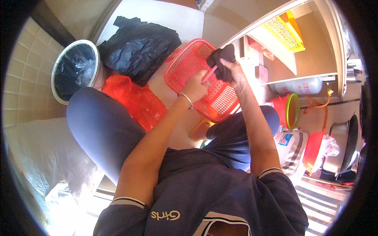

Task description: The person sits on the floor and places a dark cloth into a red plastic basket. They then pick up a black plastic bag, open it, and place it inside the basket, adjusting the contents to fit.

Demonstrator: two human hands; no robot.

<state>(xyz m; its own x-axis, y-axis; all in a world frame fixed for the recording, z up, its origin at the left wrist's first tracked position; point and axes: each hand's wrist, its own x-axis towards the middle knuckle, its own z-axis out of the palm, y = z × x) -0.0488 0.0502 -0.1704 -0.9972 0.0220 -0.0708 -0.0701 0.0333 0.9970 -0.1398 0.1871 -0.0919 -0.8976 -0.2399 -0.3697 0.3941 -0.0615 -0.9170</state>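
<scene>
My left hand (197, 87), with a bracelet at its wrist, grips a slim pink rod or handle (209, 74). The rod slants up to a dark, bunched-up cloth-like bundle (225, 63); whether its far end goes into the bundle cannot be told. Around the bundle's right side my right hand (236, 72) is closed, thumb on top. Both hands are above a red plastic basket (185, 52) with perforated walls, which stands on the floor between my knees and tilts in the view. Its visible inside shows a speckled red bottom.
A lined waste bin (97, 63) stands left, beside black plastic bags (141, 44) and a red plastic bag (133, 100). At right are an open cabinet with a yellow basket (283, 34), a gas cylinder (298, 86), a green-rimmed red container (292, 111) and pans (348, 144).
</scene>
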